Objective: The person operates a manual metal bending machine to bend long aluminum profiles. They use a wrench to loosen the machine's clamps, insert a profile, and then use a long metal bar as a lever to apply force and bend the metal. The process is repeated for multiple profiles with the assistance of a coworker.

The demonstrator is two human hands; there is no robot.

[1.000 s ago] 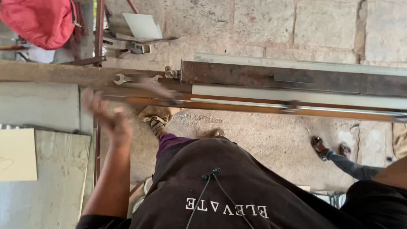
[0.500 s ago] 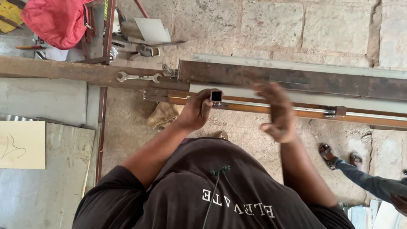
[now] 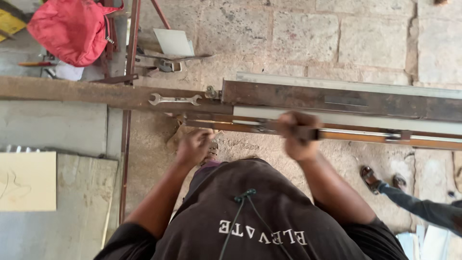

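right hand: grip closed round orange rail, blurred | left hand: below rail's left end, grip unclear | spanner untouched above rail | progress: rail work underway

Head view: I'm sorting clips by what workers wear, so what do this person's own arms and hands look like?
Both arms are bare from short dark sleeves down. The left hand and right hand wear no gloves, and no watch or ring shows, though the right hand is blurred. The sleeves belong to a black T-shirt with pale lettering across the chest; a thin dark green cord hangs down its front.
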